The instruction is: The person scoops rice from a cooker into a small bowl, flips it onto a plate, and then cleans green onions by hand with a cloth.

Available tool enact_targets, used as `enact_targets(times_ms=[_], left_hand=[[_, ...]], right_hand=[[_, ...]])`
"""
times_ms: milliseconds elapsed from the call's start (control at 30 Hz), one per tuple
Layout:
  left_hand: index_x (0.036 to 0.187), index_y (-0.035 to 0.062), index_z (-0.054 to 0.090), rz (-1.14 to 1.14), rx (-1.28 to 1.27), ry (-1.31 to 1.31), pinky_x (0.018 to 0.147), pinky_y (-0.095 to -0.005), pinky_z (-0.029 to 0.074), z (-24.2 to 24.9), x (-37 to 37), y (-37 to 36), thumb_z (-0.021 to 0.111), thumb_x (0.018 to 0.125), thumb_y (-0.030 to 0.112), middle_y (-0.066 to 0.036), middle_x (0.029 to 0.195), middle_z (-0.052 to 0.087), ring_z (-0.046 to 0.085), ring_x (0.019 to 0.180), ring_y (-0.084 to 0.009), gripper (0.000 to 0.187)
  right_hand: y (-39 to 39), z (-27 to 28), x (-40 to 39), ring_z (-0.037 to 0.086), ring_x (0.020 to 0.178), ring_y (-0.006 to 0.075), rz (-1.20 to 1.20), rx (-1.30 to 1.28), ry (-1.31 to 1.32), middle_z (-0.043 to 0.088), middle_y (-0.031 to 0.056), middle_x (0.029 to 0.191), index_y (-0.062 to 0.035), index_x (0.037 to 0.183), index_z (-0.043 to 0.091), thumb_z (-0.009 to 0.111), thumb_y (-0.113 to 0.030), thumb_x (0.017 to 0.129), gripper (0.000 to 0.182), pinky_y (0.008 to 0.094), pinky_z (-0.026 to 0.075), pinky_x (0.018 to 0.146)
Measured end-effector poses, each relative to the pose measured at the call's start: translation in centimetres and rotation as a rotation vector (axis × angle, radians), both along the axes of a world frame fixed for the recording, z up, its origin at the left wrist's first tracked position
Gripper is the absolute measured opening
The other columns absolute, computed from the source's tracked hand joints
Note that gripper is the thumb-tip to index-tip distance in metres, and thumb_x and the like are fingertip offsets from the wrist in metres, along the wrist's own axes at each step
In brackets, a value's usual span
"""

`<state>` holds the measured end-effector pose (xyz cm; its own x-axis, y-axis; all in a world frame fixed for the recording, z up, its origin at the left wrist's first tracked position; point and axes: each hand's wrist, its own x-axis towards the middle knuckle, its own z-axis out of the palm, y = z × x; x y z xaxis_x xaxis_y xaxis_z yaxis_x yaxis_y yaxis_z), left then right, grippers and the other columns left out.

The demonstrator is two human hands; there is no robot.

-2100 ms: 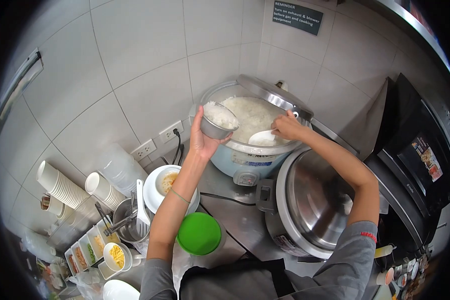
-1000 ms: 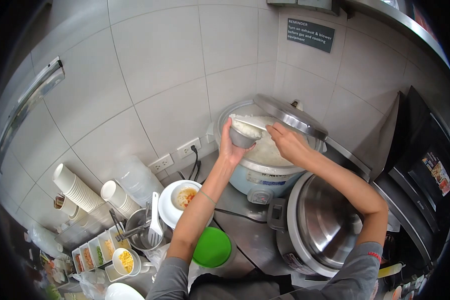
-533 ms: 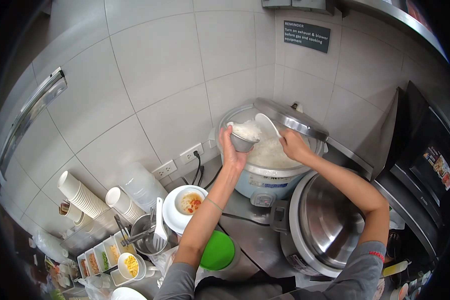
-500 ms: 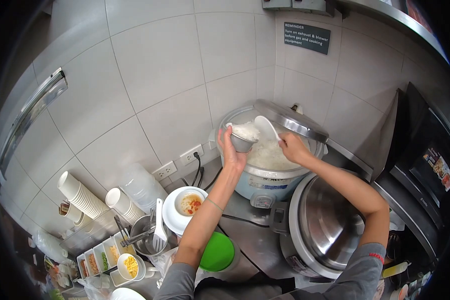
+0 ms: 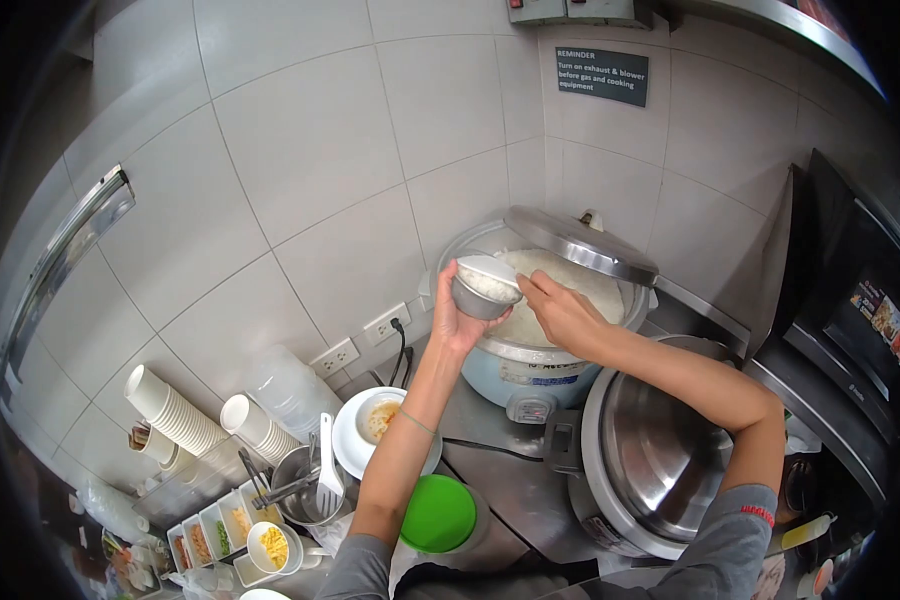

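Note:
My left hand [image 5: 454, 322] is wrapped round a small metal bowl [image 5: 477, 303] filled with white rice [image 5: 489, 287]. In my right hand [image 5: 568, 316] is a white rice paddle [image 5: 488, 266], its blade lying flat across the top of the rice in the bowl. Both hands are over the near left side of an uncovered rice cooker [image 5: 510, 372], which holds more cooked rice [image 5: 585, 284]. Its metal lid [image 5: 580, 243] is tipped back behind the opening. My right fingers hide most of the paddle's handle.
A second rice cooker [image 5: 660, 455], lid down, stands at the right. Left of my forearm are a white plate with a bowl [image 5: 347, 435], a metal pot with a slotted turner [image 5: 328, 480], paper cups [image 5: 175, 410] and ingredient trays [image 5: 213, 530]. A green lid [image 5: 438, 513] is near my body.
The paddle has moved from beside the bowl to flat over its rice, with my right hand shifting left and down. The heaped rice now looks lower and flatter.

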<state>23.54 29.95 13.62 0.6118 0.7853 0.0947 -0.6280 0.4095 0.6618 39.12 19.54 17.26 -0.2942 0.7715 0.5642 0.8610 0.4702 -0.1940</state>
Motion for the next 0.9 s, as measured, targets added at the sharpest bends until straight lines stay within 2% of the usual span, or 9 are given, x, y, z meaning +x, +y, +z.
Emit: enact_targets(times_ms=[100, 200, 300, 433, 467, 567, 700, 733, 900], left_hand=[[0.123, 0.0124, 0.040, 0.007, 0.005, -0.018, 0.085, -0.0506, 0.040, -0.4, -0.6, -0.1, 0.053, 0.075, 0.057, -0.012, 0.124, 0.045, 0.046, 0.112, -0.0290, 0.066], [0.125, 0.0120, 0.038, 0.018, 0.004, -0.071, 0.088, -0.0526, 0.038, -0.4, -0.6, -0.1, 0.052, 0.075, 0.056, -0.013, 0.126, 0.043, 0.044, 0.114, -0.0303, 0.068], [0.127, 0.0115, 0.036, 0.048, 0.000, -0.077, 0.090, -0.0543, 0.036, 0.1, 0.0, -0.3, 0.051, 0.075, 0.057, -0.014, 0.128, 0.042, 0.042, 0.116, -0.0313, 0.071], [0.128, 0.0112, 0.035, 0.019, -0.011, -0.131, 0.092, -0.0566, 0.034, -1.0, -0.8, -0.5, 0.051, 0.075, 0.057, -0.015, 0.128, 0.040, 0.040, 0.118, -0.0323, 0.072], [0.128, 0.0111, 0.035, 0.011, -0.019, -0.155, 0.092, -0.0570, 0.034, -1.2, -0.9, -0.6, 0.051, 0.075, 0.057, -0.015, 0.129, 0.040, 0.040, 0.118, -0.0324, 0.072], [0.130, 0.0112, 0.032, -0.005, -0.062, -0.137, 0.093, -0.0582, 0.033, -0.9, -1.1, -0.9, 0.050, 0.077, 0.059, -0.016, 0.131, 0.036, 0.037, 0.120, -0.0332, 0.074], [0.132, 0.0117, 0.028, -0.042, -0.164, -0.161, 0.094, -0.0589, 0.034, -0.8, -2.2, -1.3, 0.046, 0.079, 0.063, -0.017, 0.134, 0.030, 0.033, 0.122, -0.0343, 0.076], [0.133, 0.0119, 0.027, -0.074, -0.172, -0.177, 0.094, -0.0591, 0.034, -0.9, -2.5, -1.2, 0.044, 0.080, 0.064, -0.017, 0.134, 0.029, 0.032, 0.123, -0.0347, 0.076], [0.133, 0.0123, 0.026, -0.129, -0.323, -0.160, 0.094, -0.0595, 0.034, 0.4, -3.7, -2.5, 0.043, 0.082, 0.061, -0.017, 0.135, 0.028, 0.029, 0.124, -0.0356, 0.073]], right_hand=[[1.4, 1.9, 2.3, 0.055, 0.079, 0.0374, 0.114, -0.051, 0.084, 0.050, 0.0211, 0.089, 0.0079, 0.108, 0.051, 0.049, 0.001, 0.080, 0.029, 0.0418, 0.044, 0.070], [1.9, 1.2, 2.5, 0.054, 0.080, 0.0370, -0.048, 0.018, 0.176, 0.050, 0.0214, 0.089, 0.0068, 0.107, 0.052, 0.049, 0.001, 0.081, 0.027, 0.0411, 0.044, 0.070], [0.3, -0.6, 0.0, 0.053, 0.079, 0.0372, 0.074, 0.024, 0.164, 0.050, 0.0217, 0.088, 0.0055, 0.104, 0.055, 0.049, 0.000, 0.081, 0.024, 0.0401, 0.045, 0.070], [1.1, 2.5, 1.8, 0.052, 0.078, 0.0335, -0.020, -0.104, 0.301, 0.050, 0.0185, 0.082, 0.0024, 0.111, 0.054, 0.050, -0.002, 0.081, 0.030, 0.0387, 0.042, 0.068], [1.8, 1.6, 2.2, 0.053, 0.079, 0.0363, 0.016, 0.026, 0.240, 0.049, 0.0207, 0.089, 0.0037, 0.107, 0.055, 0.050, -0.002, 0.081, 0.027, 0.0402, 0.042, 0.067], [1.0, -1.1, 0.7, 0.051, 0.073, 0.0319, 0.173, 0.028, 0.122, 0.048, 0.0160, 0.086, 0.0002, 0.116, 0.051, 0.053, -0.005, 0.081, 0.035, 0.0399, 0.041, 0.067], [0.1, 2.8, 0.8, 0.054, 0.080, 0.0322, 0.165, 0.050, 0.028, 0.048, 0.0164, 0.092, 0.0029, 0.115, 0.049, 0.048, 0.003, 0.081, 0.035, 0.0387, 0.045, 0.066], [-0.3, 3.0, 0.5, 0.055, 0.079, 0.0294, 0.147, 0.072, -0.050, 0.049, 0.0138, 0.094, 0.0019, 0.116, 0.048, 0.048, 0.004, 0.080, 0.037, 0.0367, 0.047, 0.063], [-0.5, 0.8, 0.1, 0.055, 0.078, 0.0284, 0.075, 0.097, -0.317, 0.050, 0.0130, 0.094, 0.0002, 0.116, 0.049, 0.050, 0.002, 0.079, 0.037, 0.0366, 0.048, 0.062]])
